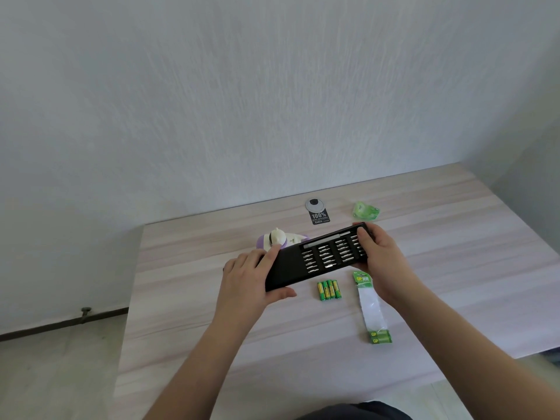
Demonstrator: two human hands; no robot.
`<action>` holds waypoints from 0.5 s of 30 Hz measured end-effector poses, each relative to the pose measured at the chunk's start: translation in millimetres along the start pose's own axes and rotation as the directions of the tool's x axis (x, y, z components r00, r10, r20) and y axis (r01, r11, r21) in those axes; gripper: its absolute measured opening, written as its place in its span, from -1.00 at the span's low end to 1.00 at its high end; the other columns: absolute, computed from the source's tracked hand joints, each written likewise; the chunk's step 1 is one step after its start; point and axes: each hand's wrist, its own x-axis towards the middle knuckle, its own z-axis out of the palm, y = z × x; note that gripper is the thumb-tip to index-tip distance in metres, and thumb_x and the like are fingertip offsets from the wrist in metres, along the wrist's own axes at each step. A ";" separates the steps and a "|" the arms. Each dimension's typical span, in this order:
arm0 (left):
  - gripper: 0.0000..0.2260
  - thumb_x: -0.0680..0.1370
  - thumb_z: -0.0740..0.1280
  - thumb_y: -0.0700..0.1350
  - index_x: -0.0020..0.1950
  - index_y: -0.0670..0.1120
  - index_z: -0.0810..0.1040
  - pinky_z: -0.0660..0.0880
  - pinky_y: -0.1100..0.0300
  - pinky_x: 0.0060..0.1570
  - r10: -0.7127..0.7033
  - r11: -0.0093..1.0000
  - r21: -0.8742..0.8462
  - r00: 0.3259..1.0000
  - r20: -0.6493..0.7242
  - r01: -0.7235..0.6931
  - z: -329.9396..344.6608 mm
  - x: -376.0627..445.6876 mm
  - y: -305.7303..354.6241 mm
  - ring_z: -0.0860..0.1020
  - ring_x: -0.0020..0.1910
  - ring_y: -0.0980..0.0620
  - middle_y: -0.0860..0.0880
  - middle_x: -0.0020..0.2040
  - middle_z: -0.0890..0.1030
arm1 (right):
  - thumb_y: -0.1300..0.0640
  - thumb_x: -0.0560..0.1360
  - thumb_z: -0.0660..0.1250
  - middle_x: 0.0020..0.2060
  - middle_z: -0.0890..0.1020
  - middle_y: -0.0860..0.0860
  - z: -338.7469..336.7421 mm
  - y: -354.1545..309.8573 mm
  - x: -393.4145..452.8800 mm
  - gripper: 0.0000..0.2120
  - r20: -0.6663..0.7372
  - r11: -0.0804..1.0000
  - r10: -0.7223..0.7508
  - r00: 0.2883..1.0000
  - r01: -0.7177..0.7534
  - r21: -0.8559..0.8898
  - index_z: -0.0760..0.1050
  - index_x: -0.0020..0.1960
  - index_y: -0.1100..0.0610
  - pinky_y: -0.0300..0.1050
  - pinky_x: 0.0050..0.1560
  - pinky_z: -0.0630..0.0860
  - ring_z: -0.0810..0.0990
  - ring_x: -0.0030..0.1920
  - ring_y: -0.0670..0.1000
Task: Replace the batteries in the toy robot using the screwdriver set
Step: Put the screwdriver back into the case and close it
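Hands both clamped on long black plastic screwdriver set case [291,269], held above pale wood-grain table [188,313] near frame centre. Left hand [250,278] grips the closed sleeve end at 9 o'clock, thumb under, fingers on top. Right hand [383,262] holds the open tray end at 3 o'clock, fingers over rows of silver bits [330,253]. White & purple toy robot [280,239] lies behind the case at 11 o'clock, partly hidden. Four green-yellow batteries [328,290] lie side by side just below the case at 6 o'clock. Torn green-white battery pkg [372,307] at 4 o'clock. Crumpled green wrapper [366,210] and round grey cable grommet [315,205] at 12–1 o'clock, near wall.
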 end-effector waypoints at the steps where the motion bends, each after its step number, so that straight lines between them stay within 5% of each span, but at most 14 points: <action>1: -0.25 0.33 0.10 0.50 0.37 0.08 0.33 0.50 0.02 -0.04 0.004 1.000 -0.001 1.000 0.003 -0.004 0.6 0.3 -0.3 0.58 -0.03 -0.04 0.06 0.03 0.59 | 0.17 0.66 0.11 -0.12 0.61 0.04 1.0 0.8 -1.0 -0.81 0.002 1.000 0.002 1.000 -0.002 0.002 0.50 0.05 0.07 -0.05 -0.04 0.62 0.59 -0.13 -0.01; 11: -0.23 0.36 0.08 0.49 0.37 0.01 0.46 0.50 0.03 -0.03 0.030 0.999 0.019 0.997 0.069 -0.031 4.8 4.0 2.3 0.57 -0.05 -0.03 0.06 0.01 0.58 | 0.04 0.67 0.09 -0.02 0.64 0.14 1.1 5.7 -8.6 -0.72 0.068 0.990 0.140 0.988 -0.140 0.006 0.49 0.15 0.17 -0.02 -0.05 0.64 0.65 -0.04 0.05; 15: -0.20 0.37 0.02 0.52 0.45 0.08 0.36 0.39 0.05 0.14 0.012 1.000 0.024 0.990 0.137 -0.016 -0.5 2.2 2.2 0.53 0.09 0.00 0.10 0.13 0.55 | 0.06 0.67 0.08 0.03 0.63 0.19 -2.4 5.1 -6.8 -0.71 0.074 0.989 0.145 0.987 -0.145 -0.012 0.50 0.16 0.19 0.02 -0.02 0.64 0.64 0.03 0.12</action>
